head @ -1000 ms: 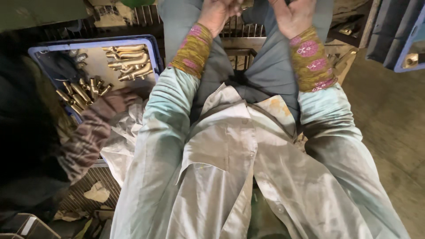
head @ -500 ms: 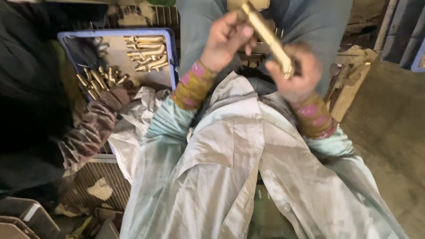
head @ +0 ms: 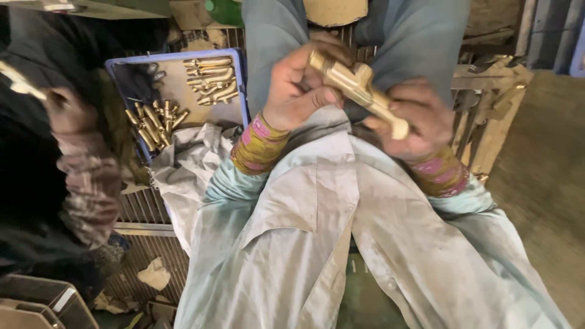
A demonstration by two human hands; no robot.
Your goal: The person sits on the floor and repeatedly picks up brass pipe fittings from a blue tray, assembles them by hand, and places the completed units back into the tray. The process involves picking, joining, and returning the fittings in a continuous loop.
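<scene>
Both hands were closed on a single brass fitting (head: 359,90), a tap-like casting with a short side branch, held above the lap at upper centre of the frame. The left hand (head: 301,85) had its fingers wrapped narrowly around the upper, thicker end, thumb pressed along the body. The right hand (head: 414,119) cupped the lower, tapering end, fingers curled beneath it; that hand was blurred, so the exact finger contact could not be told. In my judgement the two-ended grip served to steady the piece and turn it for examination close to the body.

At upper left a blue plastic tray (head: 116,64) sat within easy reach of the left arm. It held two lots of brass parts: a row of longer pieces (head: 210,79) laid side by side near its far edge, and a loose heap of shorter pieces (head: 152,122) toward its near left. A crumpled grey cloth (head: 183,164) lay just beside the tray, touching its near edge.

A second person's patterned sleeve (head: 85,176) occupied the left margin; no hand of theirs touched the tray.

The supporting surface beneath tray and cloth was a metal grating (head: 140,207), dirty, with paper scraps (head: 155,274) lying on it at lower left. Wooden offcuts (head: 487,79) stood at upper right. The floor (head: 542,183) at right appeared bare and dusty. Lighting was dim.
</scene>
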